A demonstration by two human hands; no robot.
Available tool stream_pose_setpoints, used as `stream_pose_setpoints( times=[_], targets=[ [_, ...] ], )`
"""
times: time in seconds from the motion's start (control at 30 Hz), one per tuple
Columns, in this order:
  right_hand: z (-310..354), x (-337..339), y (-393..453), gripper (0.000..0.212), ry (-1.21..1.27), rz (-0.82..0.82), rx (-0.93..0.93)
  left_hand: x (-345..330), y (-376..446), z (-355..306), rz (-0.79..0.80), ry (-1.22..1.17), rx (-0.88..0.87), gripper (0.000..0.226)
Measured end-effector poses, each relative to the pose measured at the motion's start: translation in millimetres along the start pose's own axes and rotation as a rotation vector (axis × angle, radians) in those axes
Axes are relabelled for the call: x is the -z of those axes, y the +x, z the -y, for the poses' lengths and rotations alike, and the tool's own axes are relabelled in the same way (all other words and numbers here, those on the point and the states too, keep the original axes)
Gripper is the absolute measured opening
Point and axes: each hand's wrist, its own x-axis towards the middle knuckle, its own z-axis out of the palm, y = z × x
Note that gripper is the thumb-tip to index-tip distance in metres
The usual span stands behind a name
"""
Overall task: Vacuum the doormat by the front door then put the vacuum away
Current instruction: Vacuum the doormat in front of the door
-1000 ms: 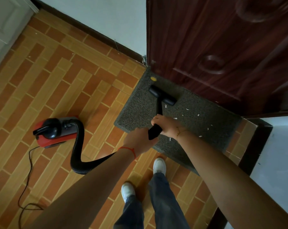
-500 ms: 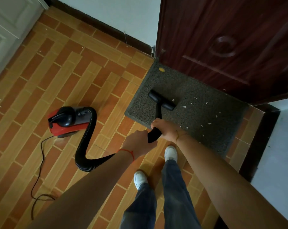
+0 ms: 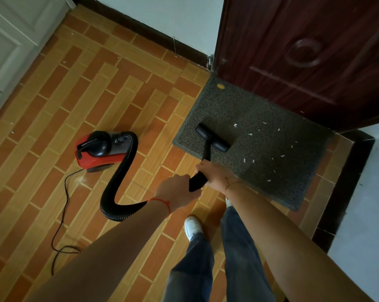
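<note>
Vacuuming underway: both hands, left [image 3: 177, 190] and right [image 3: 214, 175], clamped on the wand [image 3: 197, 180], nozzle [image 3: 212, 138] at the mat's [image 3: 271, 149] near-left corner; scraps [image 3: 260, 149] rightward likely come next

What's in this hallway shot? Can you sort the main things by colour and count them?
Red: 1, the vacuum body
Black: 2, the hose and the floor nozzle
Grey: 1, the doormat
Dark brown: 1, the front door
White: 1, the shoe in full view
Total: 6
</note>
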Motion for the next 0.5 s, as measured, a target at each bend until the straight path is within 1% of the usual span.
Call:
stream_pose_setpoints(
  times=[0.13,0.23,0.33,0.5],
  targets=[
    [-7.0,-1.0,1.9,0.008,0.006,-0.016,-0.01,-0.3,6.8,-5.1,0.005,0.008,-0.001,0.028],
    [-21.7,0.4,6.8,0.01,-0.016,-0.014,-0.016,0.9,16.2,-17.2,0.003,-0.004,0.002,0.029],
    [-44.0,5.6,11.2,0.014,-0.028,-0.004,-0.024,2.8,31.0,-34.1,0.0,0.0,-0.006,0.029],
    [-90.0,31.2,14.7,0.011,-0.047,0.008,-0.018,13.8,59.5,-73.1,-0.002,-0.011,-0.029,0.031]
  ],
)
